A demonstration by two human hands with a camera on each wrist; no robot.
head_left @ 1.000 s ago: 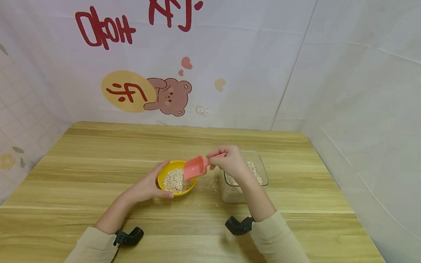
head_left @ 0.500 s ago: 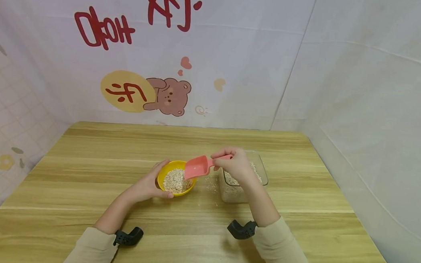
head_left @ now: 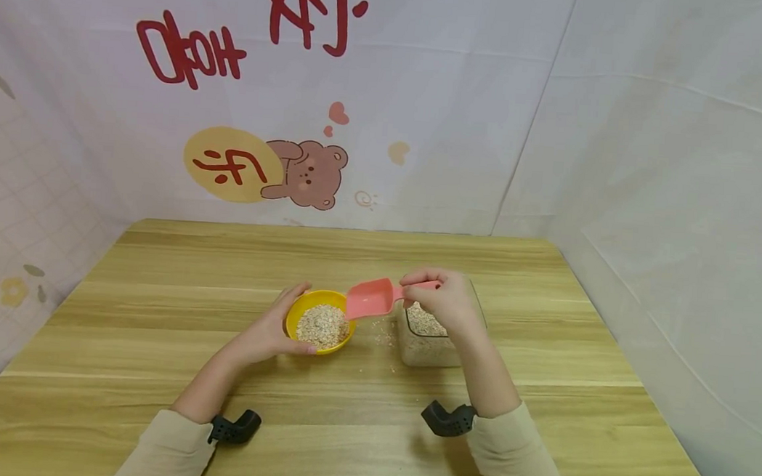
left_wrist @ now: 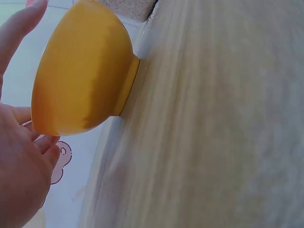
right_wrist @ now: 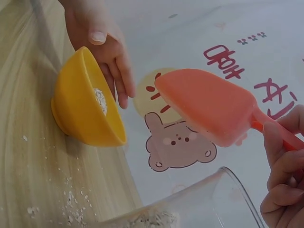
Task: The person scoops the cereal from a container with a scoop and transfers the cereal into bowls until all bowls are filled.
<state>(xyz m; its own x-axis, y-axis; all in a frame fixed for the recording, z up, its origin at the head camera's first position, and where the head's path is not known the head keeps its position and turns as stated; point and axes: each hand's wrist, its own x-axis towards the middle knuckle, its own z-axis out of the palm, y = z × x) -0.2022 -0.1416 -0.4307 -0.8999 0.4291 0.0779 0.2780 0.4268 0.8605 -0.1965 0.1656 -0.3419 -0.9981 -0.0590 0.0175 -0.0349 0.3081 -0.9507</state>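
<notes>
Head view: we see the pink scoop point(head_left: 369, 298) just left of the right hand point(head_left: 445, 304), whose fingers pinch its handle; long axis runs left-right, open end leftward by the right rim of the yellow bowl point(head_left: 312, 298). The left hand point(head_left: 277, 330) spreads round the bowl's left side, so the bowl sits between left hand and scoop. Oats point(head_left: 322, 327) fill its bottom. The clear container point(head_left: 423, 351) stands right of the bowl, below the right hand; loose flakes point(head_left: 383, 338) lie between on the table point(head_left: 344, 410). Left wrist: we see fingers against the bowl's side, thumb apart from them; bowl base rests on the table. Right wrist: we get the scoop's outside, apart from the bowl, right fingers curled on the handle; contents we can't tell here.
</notes>
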